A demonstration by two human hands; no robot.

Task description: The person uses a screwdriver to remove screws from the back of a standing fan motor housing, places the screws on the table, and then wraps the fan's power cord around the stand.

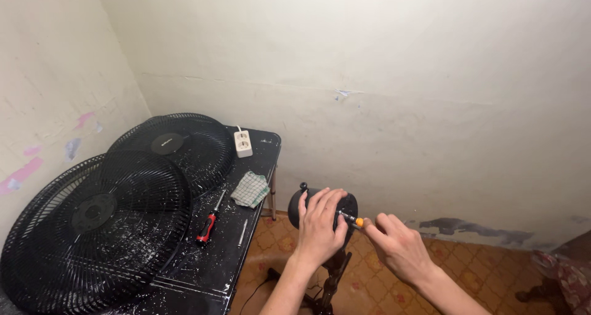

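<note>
On the table (246,253) at left lie two grilles (104,223) and a spare screwdriver (208,224). Our left hand (320,226) grips the motor (345,205) on its stand; our right hand (397,244) pinches a small screwdriver (352,219) against it. We judge we are working a screw, which needs steady turning.

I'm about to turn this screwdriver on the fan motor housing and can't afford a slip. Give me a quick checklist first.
1. Left hand braces the black motor housing: ok, palm wraps its front.
2. Right hand grips the orange-handled screwdriver: ok.
3. Tip seated in a screw: cannot tell, the left hand's fingers hide it.
4. Stand steady on the floor: cannot tell, base out of view.
5. Spare red-and-black screwdriver at hand: ok, lying on the black table.
6. Fan grilles out of the way: ok, on the table.
</note>
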